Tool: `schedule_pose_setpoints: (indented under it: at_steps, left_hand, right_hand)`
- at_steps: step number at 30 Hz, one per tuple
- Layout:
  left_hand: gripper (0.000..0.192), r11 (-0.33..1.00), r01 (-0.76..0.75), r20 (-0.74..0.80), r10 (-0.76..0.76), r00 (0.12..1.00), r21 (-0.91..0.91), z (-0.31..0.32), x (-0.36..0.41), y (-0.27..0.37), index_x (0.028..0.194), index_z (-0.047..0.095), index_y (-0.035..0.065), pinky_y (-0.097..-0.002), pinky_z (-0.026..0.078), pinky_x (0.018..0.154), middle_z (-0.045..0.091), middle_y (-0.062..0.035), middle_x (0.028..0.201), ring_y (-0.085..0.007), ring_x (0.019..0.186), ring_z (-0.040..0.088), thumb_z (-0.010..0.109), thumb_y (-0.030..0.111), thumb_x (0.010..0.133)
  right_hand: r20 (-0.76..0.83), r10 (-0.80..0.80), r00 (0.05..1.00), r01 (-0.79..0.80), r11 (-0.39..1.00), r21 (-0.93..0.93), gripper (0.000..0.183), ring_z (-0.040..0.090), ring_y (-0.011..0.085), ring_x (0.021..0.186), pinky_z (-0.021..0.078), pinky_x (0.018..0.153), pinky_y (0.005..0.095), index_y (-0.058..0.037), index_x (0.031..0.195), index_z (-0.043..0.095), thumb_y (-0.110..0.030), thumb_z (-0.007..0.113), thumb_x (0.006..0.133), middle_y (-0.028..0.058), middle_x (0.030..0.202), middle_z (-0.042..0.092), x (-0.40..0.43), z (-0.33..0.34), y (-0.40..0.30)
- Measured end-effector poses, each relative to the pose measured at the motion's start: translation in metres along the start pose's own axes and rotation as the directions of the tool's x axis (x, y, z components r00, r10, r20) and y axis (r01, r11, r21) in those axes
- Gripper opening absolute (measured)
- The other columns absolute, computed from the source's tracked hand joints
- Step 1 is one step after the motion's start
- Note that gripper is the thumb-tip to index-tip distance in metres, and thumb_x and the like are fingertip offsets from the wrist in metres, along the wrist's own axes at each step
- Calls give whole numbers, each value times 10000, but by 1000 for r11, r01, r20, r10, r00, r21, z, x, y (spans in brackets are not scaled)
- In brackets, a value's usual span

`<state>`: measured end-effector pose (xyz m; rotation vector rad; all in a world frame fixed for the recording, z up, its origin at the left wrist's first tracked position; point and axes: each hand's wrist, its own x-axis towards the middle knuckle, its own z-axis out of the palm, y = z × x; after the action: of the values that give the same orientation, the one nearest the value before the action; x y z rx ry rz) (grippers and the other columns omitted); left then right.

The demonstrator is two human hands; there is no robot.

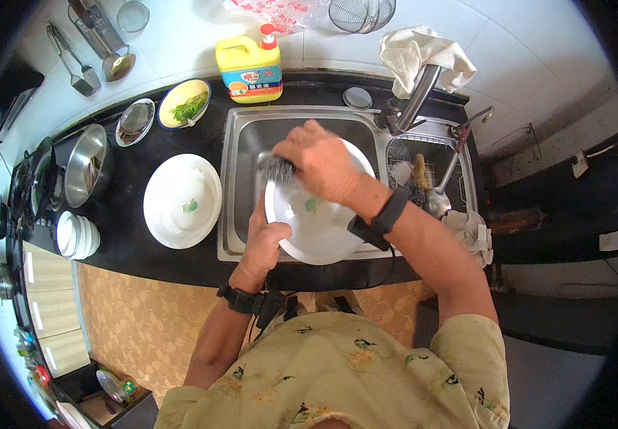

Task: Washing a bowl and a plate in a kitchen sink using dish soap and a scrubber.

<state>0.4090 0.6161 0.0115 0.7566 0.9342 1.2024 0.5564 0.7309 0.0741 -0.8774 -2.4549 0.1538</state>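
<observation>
Over the stainless steel sink (244, 128) I hold a white plate (322, 236) with a green motif in its middle. My left hand (266, 241) grips its left rim, the thumb lying on the upper face. A dark grey scouring pad (278, 169), blurred at its edges, is in my right hand (325, 163) at the plate's upper left rim. That hand and forearm hide part of the plate. Just left of the sink, a second white plate (180, 182) with a similar green motif lies on the black countertop (126, 225).
A faucet (416, 102) with a cloth over it rises behind the sink. The right basin holds a wire rack (459, 187) and a ladle (438, 204). A yellow detergent jug (250, 72) stands behind. Farther left are stacked bowls (75, 236) and a metal basin (81, 177).
</observation>
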Motion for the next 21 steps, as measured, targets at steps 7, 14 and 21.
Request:
schedule_pose_setpoints:
  at_steps: [7,14,21]
  left_hand:
    - [677,979,-193,-64,197,978,61,-10,1,1,1315,413,-27,-329,403,949,517,-120,1192,-226,1091,512,459,-31,639]
    - [765,966,-211,-281,162,946,-151,-14,17,17,1363,326,4,-365,381,995,461,-125,1213,-252,1145,465,463,-34,612]
    - [807,978,-196,-239,175,955,-68,-13,16,11,1381,308,2,-342,381,1003,443,-126,1245,-249,1162,458,474,-30,591]
  right_hand:
    - [214,623,753,-625,778,-64,552,632,416,707,504,662,491,56,747,637,-475,560,882,264,756,636,-45,-12,73]
    - [175,683,709,-701,711,61,666,612,424,620,479,570,489,80,705,603,-539,484,919,298,657,584,-100,21,25]
    - [-46,772,634,-566,504,653,387,662,262,604,523,543,414,120,766,616,-250,658,872,156,647,637,-84,-19,52]
